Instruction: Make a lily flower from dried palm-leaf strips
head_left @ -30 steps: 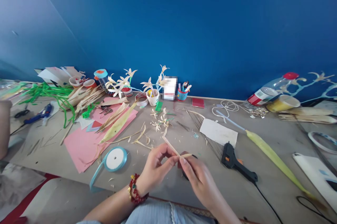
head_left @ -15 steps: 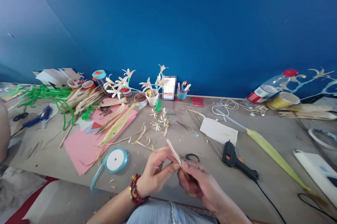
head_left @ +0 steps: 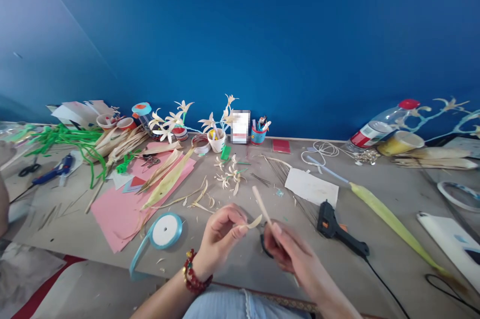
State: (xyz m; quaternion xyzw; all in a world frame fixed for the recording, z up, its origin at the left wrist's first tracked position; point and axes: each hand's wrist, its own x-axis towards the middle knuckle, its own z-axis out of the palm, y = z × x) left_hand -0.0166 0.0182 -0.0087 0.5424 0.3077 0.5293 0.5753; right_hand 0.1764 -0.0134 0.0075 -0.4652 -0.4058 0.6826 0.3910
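Note:
My left hand point(head_left: 224, 231), with a red beaded bracelet at its wrist, pinches a small curved pale petal point(head_left: 255, 222) between thumb and fingertips. My right hand point(head_left: 290, 249) is closed round a long pale strip point(head_left: 261, 204) that points up and away. Black scissors handles point(head_left: 265, 246) show just beside and partly behind my right fingers; whether that hand grips them I cannot tell. Petal and strip are close but apart. Beyond my hands, small cream flowers point(head_left: 233, 175) lie on the grey table point(head_left: 232, 274).
Left of my hands are a blue ribbon roll point(head_left: 165, 230) and pink paper point(head_left: 112, 219). A black glue gun point(head_left: 339, 229), white paper point(head_left: 312, 186) and a yellow-green husk point(head_left: 390, 219) lie to the right. Cups and flowers line the wall. A person's arm point(head_left: 3, 199) shows at far left.
My hands have moved apart from where they met. The small petal now shows separately in my left fingers, while the strip has shifted right with my right hand.

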